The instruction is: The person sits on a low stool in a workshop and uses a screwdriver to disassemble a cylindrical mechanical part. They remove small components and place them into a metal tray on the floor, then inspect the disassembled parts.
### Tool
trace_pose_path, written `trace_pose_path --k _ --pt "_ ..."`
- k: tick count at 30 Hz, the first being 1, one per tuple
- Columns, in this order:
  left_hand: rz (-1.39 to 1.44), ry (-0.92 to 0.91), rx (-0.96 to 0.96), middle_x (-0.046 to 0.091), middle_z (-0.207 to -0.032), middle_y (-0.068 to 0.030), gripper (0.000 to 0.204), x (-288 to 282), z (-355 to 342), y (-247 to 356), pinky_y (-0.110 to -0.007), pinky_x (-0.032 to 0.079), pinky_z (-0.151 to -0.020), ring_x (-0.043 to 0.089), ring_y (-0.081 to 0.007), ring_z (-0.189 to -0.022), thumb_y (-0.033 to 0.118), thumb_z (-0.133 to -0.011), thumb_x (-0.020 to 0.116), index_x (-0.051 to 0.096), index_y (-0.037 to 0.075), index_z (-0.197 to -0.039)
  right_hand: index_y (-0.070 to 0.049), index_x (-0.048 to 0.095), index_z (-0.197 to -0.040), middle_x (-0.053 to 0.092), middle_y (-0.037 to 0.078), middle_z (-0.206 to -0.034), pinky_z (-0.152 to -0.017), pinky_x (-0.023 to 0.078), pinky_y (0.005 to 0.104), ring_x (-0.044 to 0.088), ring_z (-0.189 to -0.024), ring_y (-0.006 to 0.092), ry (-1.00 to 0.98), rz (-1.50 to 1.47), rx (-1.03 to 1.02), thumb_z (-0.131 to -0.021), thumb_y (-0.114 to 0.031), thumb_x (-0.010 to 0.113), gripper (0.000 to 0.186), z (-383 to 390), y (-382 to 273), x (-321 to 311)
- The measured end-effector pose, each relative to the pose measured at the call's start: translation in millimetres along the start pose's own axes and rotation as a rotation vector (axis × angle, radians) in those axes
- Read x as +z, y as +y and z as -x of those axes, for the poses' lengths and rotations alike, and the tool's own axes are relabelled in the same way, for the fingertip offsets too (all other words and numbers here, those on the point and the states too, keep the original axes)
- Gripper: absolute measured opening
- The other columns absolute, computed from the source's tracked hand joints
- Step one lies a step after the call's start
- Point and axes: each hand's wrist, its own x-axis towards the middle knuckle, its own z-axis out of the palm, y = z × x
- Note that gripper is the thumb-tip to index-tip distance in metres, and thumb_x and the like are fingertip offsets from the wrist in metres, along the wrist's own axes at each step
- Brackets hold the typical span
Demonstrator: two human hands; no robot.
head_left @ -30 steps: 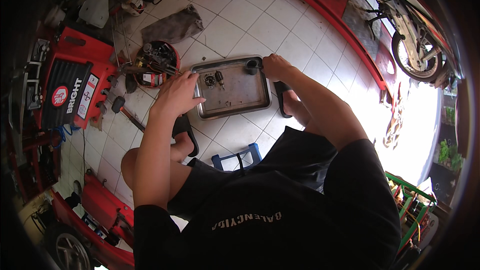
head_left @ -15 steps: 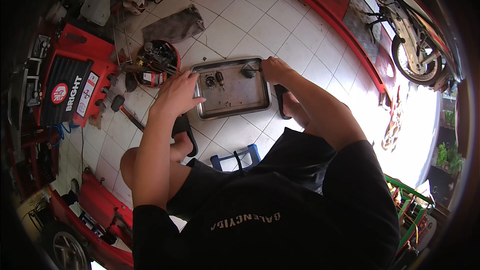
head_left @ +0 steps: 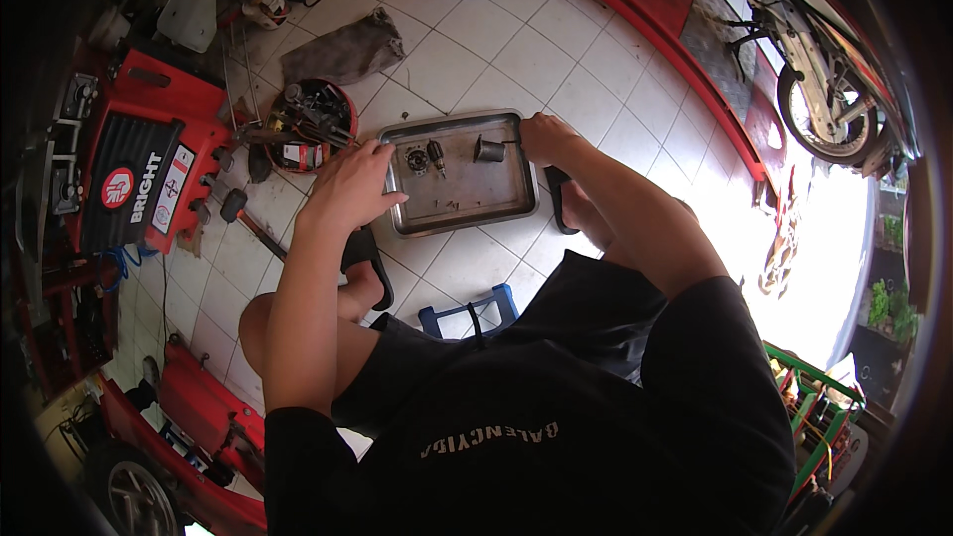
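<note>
- Little has shifted since the earlier frames: both hands stay on the metal tray, which lies in the same spot on the tiled floor.
- The left hand grips the tray's left rim, fingers curled over the edge and the thumb along the side.
- The right hand holds the tray's upper right corner, fingers closed around the rim.
- Inside the tray lie a small dark cylinder, a round toothed part and a short bolt-like piece, near the upper edge.
- Just left of the tray stands a red round bowl full of tools.
- A grey rag lies on the floor beyond it.
- A blue stool shows under the person, and a black sandal below the left hand.
</note>
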Motion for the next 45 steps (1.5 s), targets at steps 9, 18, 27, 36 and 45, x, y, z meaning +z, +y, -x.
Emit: trace_pose_path --k 9,18,27,36,45 --pt "-0.001 0.003 0.003 0.055 -0.145 -0.0180 0.076 1 0 -1 -0.047 0.051 -0.104 0.060 -0.0369 -0.126 0.029 -0.081 0.084 0.051 0.001 -0.144 -0.001 0.074 -0.107 0.074 0.022 -0.111 -0.091 0.059 0.0433 0.072 -0.109 0.0363 -0.023 0.037 -0.097 -0.083 -0.006 0.069 0.025 3 -5 10" --pt "0.005 0.004 0.002 0.054 -0.146 -0.0186 0.077 1 3 -4 -0.047 0.050 -0.105 0.059 -0.0370 -0.127 0.029 -0.081 0.084 0.051 0.000 -0.144 -0.002 0.075 -0.109 0.074 0.021 -0.113 -0.091 0.060 0.0425 0.071 -0.111 0.0348 -0.062 0.069 -0.079 -0.084 -0.008 0.071 0.026 8 -14 4" --pt "0.021 0.097 0.029 0.063 -0.130 -0.0154 0.063 -4 8 -2 -0.046 0.050 -0.105 0.061 -0.0341 -0.123 0.033 -0.083 0.083 0.057 0.001 -0.131 -0.006 0.075 -0.113 0.073 0.019 -0.119 -0.092 0.059 0.0446 0.070 -0.114 0.0346 -0.049 -0.040 0.009 -0.090 -0.015 0.065 0.027 3 -19 2" --pt "0.003 0.188 0.105 0.064 -0.125 -0.0161 0.056 -18 12 -2 -0.045 0.052 -0.102 0.065 -0.0345 -0.117 0.033 -0.085 0.082 0.059 0.000 -0.124 -0.004 0.070 -0.118 0.074 0.019 -0.105 -0.071 0.060 0.0451 0.074 -0.096 0.0319 -0.133 -0.540 0.071 -0.097 -0.028 0.063 0.033 -1 -22 32" --pt "0.073 0.149 0.012 0.060 -0.136 -0.0158 0.068 -33 32 -13 -0.045 0.049 -0.105 0.059 -0.0351 -0.126 0.031 -0.083 0.082 0.055 0.002 -0.138 -0.007 0.052 -0.087 0.043 0.006 -0.062 -0.041 0.038 0.0410 0.041 -0.042 0.0199 -0.353 -1.593 0.529 -0.098 -0.019 0.053 0.016 -2 -100 165"
